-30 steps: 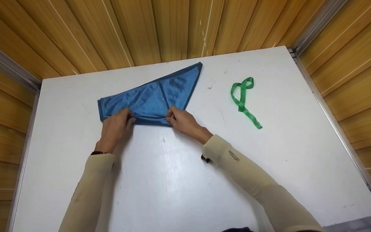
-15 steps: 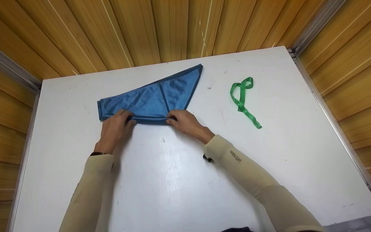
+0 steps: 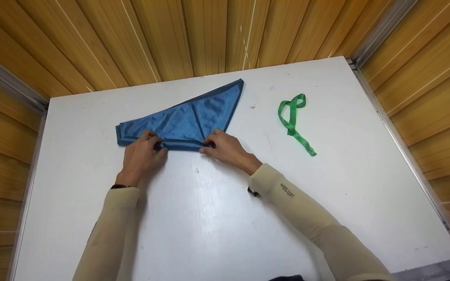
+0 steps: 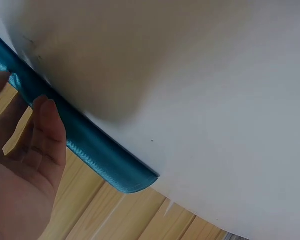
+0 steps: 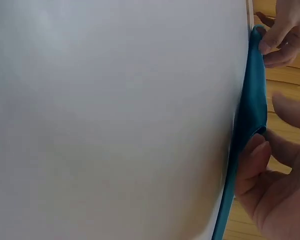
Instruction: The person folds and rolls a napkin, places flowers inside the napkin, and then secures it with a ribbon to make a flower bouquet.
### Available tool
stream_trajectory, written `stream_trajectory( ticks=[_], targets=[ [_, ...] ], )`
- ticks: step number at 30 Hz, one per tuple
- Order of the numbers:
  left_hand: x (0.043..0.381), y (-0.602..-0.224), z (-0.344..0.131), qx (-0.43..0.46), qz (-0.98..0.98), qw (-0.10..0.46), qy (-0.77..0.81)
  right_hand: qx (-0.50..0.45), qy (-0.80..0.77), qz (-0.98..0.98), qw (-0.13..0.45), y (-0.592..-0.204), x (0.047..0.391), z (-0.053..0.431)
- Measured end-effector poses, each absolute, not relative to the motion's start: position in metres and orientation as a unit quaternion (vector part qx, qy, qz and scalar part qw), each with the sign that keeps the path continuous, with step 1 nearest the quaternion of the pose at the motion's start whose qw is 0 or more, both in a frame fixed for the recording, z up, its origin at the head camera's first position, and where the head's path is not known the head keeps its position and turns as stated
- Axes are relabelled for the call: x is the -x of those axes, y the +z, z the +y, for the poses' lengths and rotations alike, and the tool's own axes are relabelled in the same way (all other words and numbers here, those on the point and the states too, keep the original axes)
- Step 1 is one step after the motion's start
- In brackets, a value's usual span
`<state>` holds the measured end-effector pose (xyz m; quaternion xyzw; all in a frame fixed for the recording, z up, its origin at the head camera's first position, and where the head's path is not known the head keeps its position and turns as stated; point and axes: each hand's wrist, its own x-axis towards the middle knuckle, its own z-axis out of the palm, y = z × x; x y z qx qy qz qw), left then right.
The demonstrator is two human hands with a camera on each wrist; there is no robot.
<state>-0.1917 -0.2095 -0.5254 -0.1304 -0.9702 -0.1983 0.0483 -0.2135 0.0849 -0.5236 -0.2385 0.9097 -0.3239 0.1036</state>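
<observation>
A folded piece of shiny blue cloth [image 3: 186,121] lies on the white table, its near edge turned up into a narrow roll and its right corner pointing to the back. My left hand [image 3: 141,154] grips the near edge toward the left end, and my right hand [image 3: 227,148] grips the same edge further right. In the left wrist view, the fingers of the left hand [image 4: 30,160] curl at the rolled cloth [image 4: 100,150]. The right wrist view has the fingers of the right hand [image 5: 280,175] at the cloth's edge [image 5: 252,95], where a small fold gapes.
A green ribbon [image 3: 292,117] lies loosely looped on the table [image 3: 346,187], right of the cloth. Wood-look panel walls [image 3: 205,35] stand along the back and both sides.
Both hands have worked the near edge of the cloth into a slightly thicker roll. The fingers have shifted their hold a little; the ribbon lies as before.
</observation>
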Motion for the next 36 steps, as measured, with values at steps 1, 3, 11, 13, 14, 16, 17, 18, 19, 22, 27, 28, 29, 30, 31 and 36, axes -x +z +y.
stream_trajectory(
  ticks=[1,3,11,13,14,16,17,18,19,22,27,28,29,30,31,36],
  targets=[
    [0.1912,-0.5251,-0.2103,0.13,-0.97,0.046,-0.199,0.242,-0.324,0.908,0.106,-0.5237,0.2135,0.0853],
    [0.1905,-0.5246,-0.2114,0.129,-0.97,0.045,-0.202,0.245,-0.331,0.905,0.109,-0.524,0.2135,0.086],
    [0.1912,-0.5259,-0.2112,0.13,-0.965,0.057,-0.218,0.217,-0.382,0.891,0.116,-0.5272,0.2126,0.0857],
    [0.1912,-0.5261,-0.2102,0.129,-0.967,0.057,-0.211,0.22,-0.373,0.895,0.105,-0.5269,0.2119,0.0854],
    [0.1911,-0.5259,-0.2097,0.128,-0.968,0.056,-0.208,0.223,-0.367,0.897,0.101,-0.5267,0.2116,0.0853],
    [0.1909,-0.5256,-0.2093,0.126,-0.97,0.049,-0.204,0.228,-0.36,0.899,0.102,-0.5266,0.2108,0.0857],
    [0.1905,-0.5251,-0.2093,0.123,-0.971,0.043,-0.202,0.231,-0.357,0.899,0.105,-0.5265,0.2103,0.086],
    [0.1904,-0.5246,-0.2095,0.119,-0.971,0.036,-0.202,0.235,-0.354,0.899,0.108,-0.5262,0.2098,0.0864],
    [0.1902,-0.5239,-0.2099,0.116,-0.972,0.029,-0.203,0.237,-0.351,0.899,0.112,-0.5261,0.2095,0.0868],
    [0.1902,-0.5219,-0.2119,0.113,-0.971,0.013,-0.209,0.248,-0.344,0.899,0.112,-0.5258,0.2092,0.0879],
    [0.1926,-0.5215,-0.2148,0.119,-0.968,0.02,-0.219,0.247,-0.358,0.894,0.111,-0.5267,0.2106,0.0877],
    [0.193,-0.5217,-0.2149,0.118,-0.968,0.024,-0.22,0.244,-0.364,0.892,0.113,-0.5268,0.2109,0.0873],
    [0.1933,-0.5219,-0.2146,0.119,-0.968,0.028,-0.22,0.24,-0.37,0.89,0.114,-0.527,0.2112,0.0871],
    [0.1936,-0.5222,-0.2144,0.119,-0.968,0.033,-0.219,0.235,-0.376,0.889,0.114,-0.5271,0.2114,0.0869],
    [0.1936,-0.5226,-0.214,0.121,-0.968,0.038,-0.217,0.232,-0.376,0.89,0.111,-0.527,0.2115,0.087],
    [0.193,-0.5244,-0.2131,0.129,-0.969,0.049,-0.203,0.236,-0.345,0.904,0.086,-0.5257,0.2116,0.0885]
  ],
)
